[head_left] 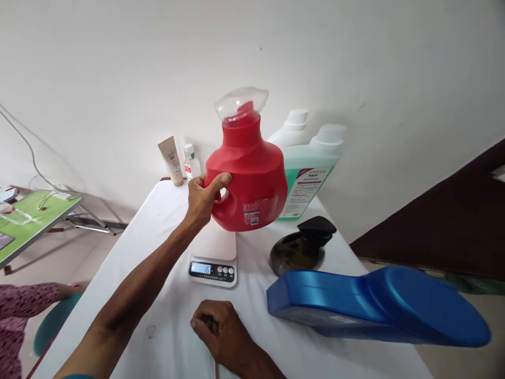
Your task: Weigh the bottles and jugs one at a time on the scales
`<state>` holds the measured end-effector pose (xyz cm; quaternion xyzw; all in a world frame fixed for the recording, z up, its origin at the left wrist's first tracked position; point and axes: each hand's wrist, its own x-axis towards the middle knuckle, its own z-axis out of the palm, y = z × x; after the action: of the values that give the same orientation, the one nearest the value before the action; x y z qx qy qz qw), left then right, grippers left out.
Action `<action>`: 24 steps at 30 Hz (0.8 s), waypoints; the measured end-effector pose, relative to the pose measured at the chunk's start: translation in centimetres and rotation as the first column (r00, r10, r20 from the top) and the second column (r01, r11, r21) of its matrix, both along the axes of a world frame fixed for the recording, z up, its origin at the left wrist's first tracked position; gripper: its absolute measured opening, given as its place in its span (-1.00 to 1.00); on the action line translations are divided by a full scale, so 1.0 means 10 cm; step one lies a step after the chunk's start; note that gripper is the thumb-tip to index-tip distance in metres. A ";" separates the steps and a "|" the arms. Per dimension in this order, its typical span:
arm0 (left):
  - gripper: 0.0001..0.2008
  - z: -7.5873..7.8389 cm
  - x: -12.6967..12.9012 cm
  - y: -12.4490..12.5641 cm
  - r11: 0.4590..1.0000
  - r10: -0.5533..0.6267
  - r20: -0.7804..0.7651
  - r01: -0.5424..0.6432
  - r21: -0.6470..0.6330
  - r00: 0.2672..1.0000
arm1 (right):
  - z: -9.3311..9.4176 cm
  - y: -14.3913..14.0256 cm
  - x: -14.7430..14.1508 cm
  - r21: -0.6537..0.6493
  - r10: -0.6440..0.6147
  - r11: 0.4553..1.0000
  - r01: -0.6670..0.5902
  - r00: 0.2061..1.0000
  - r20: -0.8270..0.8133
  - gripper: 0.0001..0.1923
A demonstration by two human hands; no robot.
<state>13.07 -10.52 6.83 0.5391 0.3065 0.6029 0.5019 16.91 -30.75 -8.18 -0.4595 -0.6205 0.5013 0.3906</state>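
Observation:
My left hand (209, 195) is closed around the handle of a red detergent bottle (246, 168) with a clear cap on top. The bottle is held upright above a white digital kitchen scale (215, 247), whose display reads 16. My right hand (223, 331) rests with curled fingers on the white cloth in front of the scale; what it holds, if anything, is hidden. A thin stick (215, 369), perhaps a pen, shows below that hand. A large blue bottle (374, 305) is to its right, and a dark pump bottle (298, 247) sits behind the blue one.
At the back stand a green liquid jug (303, 184), a white bottle (290, 129), a beige tube (172, 160) and a small clear bottle (191, 163). Another person's patterned sleeve (27, 302) shows at left, below a green table (35, 216). White cloth (153, 252) covers my table.

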 end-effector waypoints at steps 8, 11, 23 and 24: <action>-0.31 -0.06 -0.66 -0.02 0.997 0.070 -0.116 -0.071 -0.003 0.991 | -0.03 0.00 0.01 0.071 0.027 0.997 -0.027 1.000 -0.004 -0.81; -0.35 -0.15 -0.75 -0.03 0.998 0.048 -0.146 -0.051 -0.021 0.988 | 0.01 0.00 0.01 0.069 0.034 0.997 -0.034 0.999 -0.002 -0.79; -0.31 -0.35 -0.79 -0.04 0.997 0.025 -0.182 -0.038 -0.069 0.983 | 0.03 0.01 0.03 0.054 0.040 0.998 -0.039 0.999 -0.010 -0.79; -0.30 -0.35 -0.80 -0.03 0.997 0.020 -0.188 -0.032 -0.063 0.982 | 0.02 0.01 0.03 0.057 0.040 0.998 -0.039 0.999 -0.010 -0.79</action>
<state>5.06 -10.82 3.31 0.5724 0.3790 0.5456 0.4807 17.23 -30.70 -7.94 -0.4332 -0.6411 0.4937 0.3969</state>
